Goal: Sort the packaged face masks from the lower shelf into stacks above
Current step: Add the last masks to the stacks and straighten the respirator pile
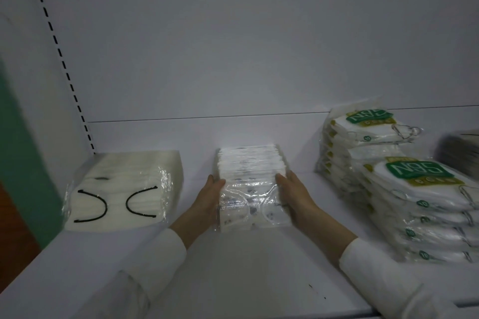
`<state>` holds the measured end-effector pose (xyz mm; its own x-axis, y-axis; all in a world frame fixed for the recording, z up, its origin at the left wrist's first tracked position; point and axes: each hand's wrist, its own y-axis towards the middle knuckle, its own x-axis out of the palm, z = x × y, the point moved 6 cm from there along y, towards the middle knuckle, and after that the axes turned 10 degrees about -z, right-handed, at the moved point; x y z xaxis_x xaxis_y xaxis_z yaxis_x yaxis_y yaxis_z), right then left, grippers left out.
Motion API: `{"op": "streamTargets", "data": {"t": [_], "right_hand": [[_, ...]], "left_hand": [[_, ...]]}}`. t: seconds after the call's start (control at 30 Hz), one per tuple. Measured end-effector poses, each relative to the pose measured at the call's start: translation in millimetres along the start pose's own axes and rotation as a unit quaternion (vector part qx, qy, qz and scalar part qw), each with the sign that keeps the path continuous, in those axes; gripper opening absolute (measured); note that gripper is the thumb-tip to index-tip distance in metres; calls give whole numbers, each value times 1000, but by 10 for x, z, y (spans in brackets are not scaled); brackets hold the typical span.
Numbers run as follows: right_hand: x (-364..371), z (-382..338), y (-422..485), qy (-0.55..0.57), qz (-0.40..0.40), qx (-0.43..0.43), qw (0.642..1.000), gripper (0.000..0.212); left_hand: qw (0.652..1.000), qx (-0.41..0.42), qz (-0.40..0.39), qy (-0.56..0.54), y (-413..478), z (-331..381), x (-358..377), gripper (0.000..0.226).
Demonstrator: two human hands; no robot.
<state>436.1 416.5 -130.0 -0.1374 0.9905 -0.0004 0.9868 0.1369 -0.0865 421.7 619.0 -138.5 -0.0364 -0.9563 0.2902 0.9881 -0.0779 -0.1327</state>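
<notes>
While both hands (207,197) (295,194) press mask stack (248,176) | N95 stacks (420,184) right | looped pack (124,184) left

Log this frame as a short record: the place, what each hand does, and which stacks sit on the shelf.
place: white shelf
left hand: presses the left side of the printed stack
right hand: presses its right side
left of it: black-loop pack, apart
right of it: front N95 stack, rear N95 stack
far right: dark stack, blurred, cut by the frame edge
</notes>
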Motion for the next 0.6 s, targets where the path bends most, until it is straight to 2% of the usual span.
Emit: {"op": "streamTargets", "data": {"t": [0.03, 0.07, 0.13, 0.17, 0.2, 0.3, 0.33, 0.47, 0.6], "right_hand": [[-4, -7, -9, 2, 11, 0, 1000, 30], [-8, -27, -25, 7, 24, 2, 1000, 36], [-48, -122, -37, -19, 55, 0, 998, 62], [-69, -206, -36, -46, 68, -10, 997, 69], [-89, -290, -20, -70, 82, -16, 994, 69], [-103, -458, 66, -126, 95, -17, 987, 60], [-82, -482, 83, -149, 93, -16, 984, 56], [-27, -468, 94, -188, 97, -26, 977, 49], [-8, -490, 105, -212, 101, -40, 971, 49]], "left_hand": [[1000, 2, 4, 3, -14, 13, -5, 61], [1000, 1, 0, 5, -12, 12, -10, 74], [1000, 9, -3, 28, 130, -9, -106, 103], [999, 12, -5, 48, 39, 103, -34, 109], [997, 20, -1, 73, 5, 202, 21, 109], [995, 34, 20, 91, 7, 380, 82, 83], [994, 32, 25, 97, 58, 383, 72, 81], [994, 28, 16, 108, 346, 244, -44, 104], [990, 27, 36, 134, 269, 295, 5, 84]]}}
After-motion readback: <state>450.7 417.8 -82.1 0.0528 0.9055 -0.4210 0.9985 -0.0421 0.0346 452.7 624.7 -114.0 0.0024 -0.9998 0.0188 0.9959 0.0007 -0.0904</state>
